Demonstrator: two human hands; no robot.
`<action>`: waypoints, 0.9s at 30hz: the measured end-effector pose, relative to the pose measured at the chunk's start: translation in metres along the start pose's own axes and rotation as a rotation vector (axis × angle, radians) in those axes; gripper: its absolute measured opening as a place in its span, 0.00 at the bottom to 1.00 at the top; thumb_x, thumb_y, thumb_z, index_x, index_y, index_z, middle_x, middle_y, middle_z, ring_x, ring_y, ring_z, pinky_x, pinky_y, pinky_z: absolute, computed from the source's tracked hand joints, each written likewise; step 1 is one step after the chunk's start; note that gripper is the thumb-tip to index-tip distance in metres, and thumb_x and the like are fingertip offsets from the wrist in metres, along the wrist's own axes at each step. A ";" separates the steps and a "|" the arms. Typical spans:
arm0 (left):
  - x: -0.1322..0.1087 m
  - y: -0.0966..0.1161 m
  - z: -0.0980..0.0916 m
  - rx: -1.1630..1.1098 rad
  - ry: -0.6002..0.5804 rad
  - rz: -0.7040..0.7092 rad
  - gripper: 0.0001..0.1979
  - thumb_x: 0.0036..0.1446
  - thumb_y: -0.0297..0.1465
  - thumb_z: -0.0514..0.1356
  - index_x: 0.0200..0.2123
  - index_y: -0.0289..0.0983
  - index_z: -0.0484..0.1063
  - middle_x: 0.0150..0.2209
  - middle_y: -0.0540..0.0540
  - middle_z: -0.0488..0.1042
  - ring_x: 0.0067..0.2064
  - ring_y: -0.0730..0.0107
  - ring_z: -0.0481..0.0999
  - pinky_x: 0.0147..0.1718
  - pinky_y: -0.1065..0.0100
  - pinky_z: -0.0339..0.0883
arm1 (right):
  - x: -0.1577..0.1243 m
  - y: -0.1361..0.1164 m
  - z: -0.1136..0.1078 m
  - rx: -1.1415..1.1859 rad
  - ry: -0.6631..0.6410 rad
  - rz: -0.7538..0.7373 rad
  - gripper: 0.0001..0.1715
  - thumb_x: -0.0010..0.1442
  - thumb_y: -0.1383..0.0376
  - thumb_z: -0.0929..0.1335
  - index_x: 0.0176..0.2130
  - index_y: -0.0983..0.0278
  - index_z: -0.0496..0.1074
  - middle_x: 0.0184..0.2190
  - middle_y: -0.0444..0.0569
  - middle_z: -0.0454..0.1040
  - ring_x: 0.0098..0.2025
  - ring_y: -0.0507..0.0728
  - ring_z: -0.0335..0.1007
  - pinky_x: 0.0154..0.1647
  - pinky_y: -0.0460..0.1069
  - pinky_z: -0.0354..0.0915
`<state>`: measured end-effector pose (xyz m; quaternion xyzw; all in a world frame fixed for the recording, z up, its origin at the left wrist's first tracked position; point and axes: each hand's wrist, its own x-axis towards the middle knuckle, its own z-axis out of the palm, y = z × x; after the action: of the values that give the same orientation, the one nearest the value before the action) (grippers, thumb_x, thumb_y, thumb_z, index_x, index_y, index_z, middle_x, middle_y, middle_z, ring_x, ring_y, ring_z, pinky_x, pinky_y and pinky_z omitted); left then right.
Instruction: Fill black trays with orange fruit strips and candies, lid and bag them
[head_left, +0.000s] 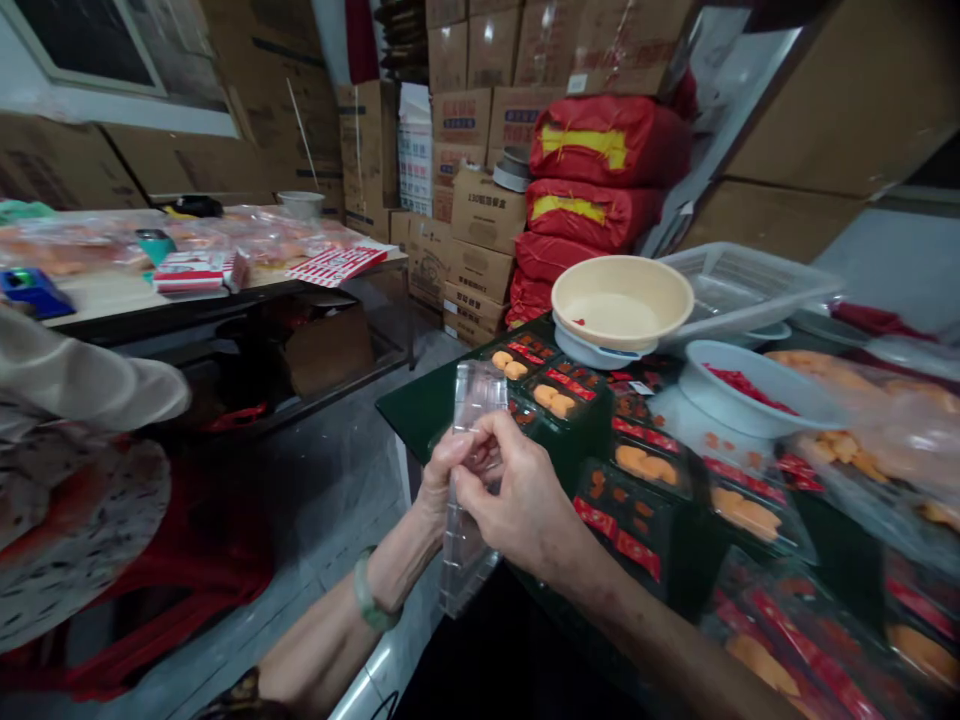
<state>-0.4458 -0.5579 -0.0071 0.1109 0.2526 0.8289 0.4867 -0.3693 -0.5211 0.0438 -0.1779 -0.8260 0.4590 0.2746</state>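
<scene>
Both my hands meet at the centre of the view on a stack of clear plastic trays held upright. My left hand, with a green bangle on its wrist, grips the stack from the left side. My right hand pinches the top tray with thumb and fingers closed. Just beyond my hands, packed black trays with orange pieces and red labels lie on a dark green table.
A cream bowl sits stacked on a white one, with a white bowl of red bits and a clear crate to its right. Red sacks and cardboard boxes stand behind. Another person's sleeve is at left, before a cluttered table.
</scene>
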 end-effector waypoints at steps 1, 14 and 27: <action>0.002 -0.001 0.002 0.000 -0.018 0.000 0.13 0.35 0.36 0.66 0.23 0.36 0.67 0.19 0.54 0.66 0.19 0.76 0.66 0.22 0.72 0.65 | 0.001 0.000 -0.003 -0.004 0.012 0.014 0.07 0.50 0.69 0.64 0.29 0.61 0.59 0.25 0.42 0.66 0.26 0.51 0.65 0.26 0.46 0.61; 0.047 -0.021 0.003 0.056 -0.066 -0.025 0.17 0.38 0.40 0.64 0.30 0.35 0.70 0.23 0.49 0.72 0.30 0.61 0.76 0.32 0.64 0.71 | 0.026 0.031 -0.028 -0.231 0.232 -0.021 0.07 0.51 0.71 0.63 0.31 0.60 0.58 0.31 0.45 0.67 0.31 0.54 0.65 0.27 0.47 0.61; 0.064 0.036 -0.039 0.084 -0.143 0.079 0.33 0.43 0.46 0.59 0.53 0.40 0.63 0.47 0.40 0.72 0.49 0.48 0.71 0.43 0.53 0.69 | 0.115 0.197 -0.133 0.045 0.889 0.733 0.09 0.58 0.69 0.67 0.40 0.67 0.64 0.23 0.40 0.66 0.20 0.48 0.63 0.18 0.43 0.63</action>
<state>-0.5213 -0.5290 -0.0254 0.2002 0.2471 0.8260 0.4654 -0.3689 -0.2690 -0.0344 -0.6223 -0.5056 0.4229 0.4222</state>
